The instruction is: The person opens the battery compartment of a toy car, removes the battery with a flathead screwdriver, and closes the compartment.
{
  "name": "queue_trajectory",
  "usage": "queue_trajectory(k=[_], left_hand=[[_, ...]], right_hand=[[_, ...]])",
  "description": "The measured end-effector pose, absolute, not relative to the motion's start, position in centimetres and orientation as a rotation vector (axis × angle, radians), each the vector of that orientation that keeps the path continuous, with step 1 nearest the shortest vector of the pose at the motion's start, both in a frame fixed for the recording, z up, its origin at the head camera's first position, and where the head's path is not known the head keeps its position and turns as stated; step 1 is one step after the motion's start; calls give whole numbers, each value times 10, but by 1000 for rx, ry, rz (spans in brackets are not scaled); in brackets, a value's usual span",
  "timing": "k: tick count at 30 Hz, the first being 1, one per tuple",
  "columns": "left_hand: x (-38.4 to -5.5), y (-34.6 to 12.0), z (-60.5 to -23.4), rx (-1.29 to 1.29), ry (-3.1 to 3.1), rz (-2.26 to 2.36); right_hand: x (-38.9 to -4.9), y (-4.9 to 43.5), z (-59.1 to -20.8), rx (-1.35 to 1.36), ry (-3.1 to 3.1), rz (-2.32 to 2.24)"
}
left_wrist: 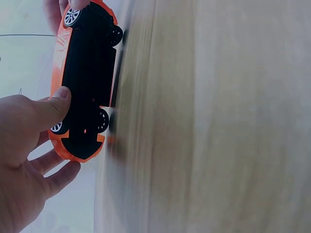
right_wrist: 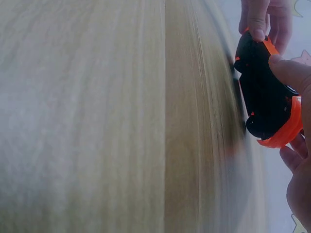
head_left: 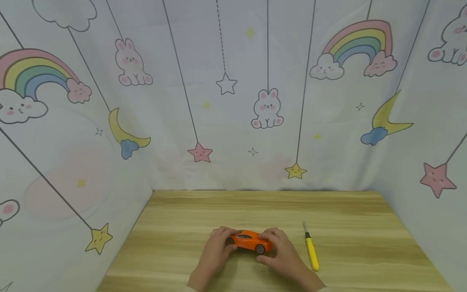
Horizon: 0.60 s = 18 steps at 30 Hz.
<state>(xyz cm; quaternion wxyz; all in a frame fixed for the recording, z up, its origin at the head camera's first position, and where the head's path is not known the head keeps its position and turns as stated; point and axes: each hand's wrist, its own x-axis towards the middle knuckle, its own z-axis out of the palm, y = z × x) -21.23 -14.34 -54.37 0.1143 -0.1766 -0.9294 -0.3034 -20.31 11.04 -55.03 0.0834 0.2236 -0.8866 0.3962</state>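
An orange toy car [head_left: 248,241] with a black underside is held between both hands, slightly raised and tilted so its base faces the person. My left hand [head_left: 217,250] grips one end, the thumb pressed to the underside near a wheel in the left wrist view. At the other end my right hand [head_left: 281,254] grips the car, its thumb on the black base [right_wrist: 265,92] in the right wrist view. To the right of the right hand lies a screwdriver [head_left: 311,252] with a yellow handle and a metal shaft pointing away from the person.
The wood-grain tabletop [head_left: 175,219] spreads under the hands and car. White fabric walls [head_left: 233,134] printed with rabbits, stars and rainbows enclose its back, left and right sides.
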Motion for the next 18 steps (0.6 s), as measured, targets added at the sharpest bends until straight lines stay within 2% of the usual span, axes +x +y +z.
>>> queue_trajectory(k=[18], left_hand=[[-209,-139,-541,-488,-2736,-894]], right_hand=[[-208,106,-552,649,-2663,1028]])
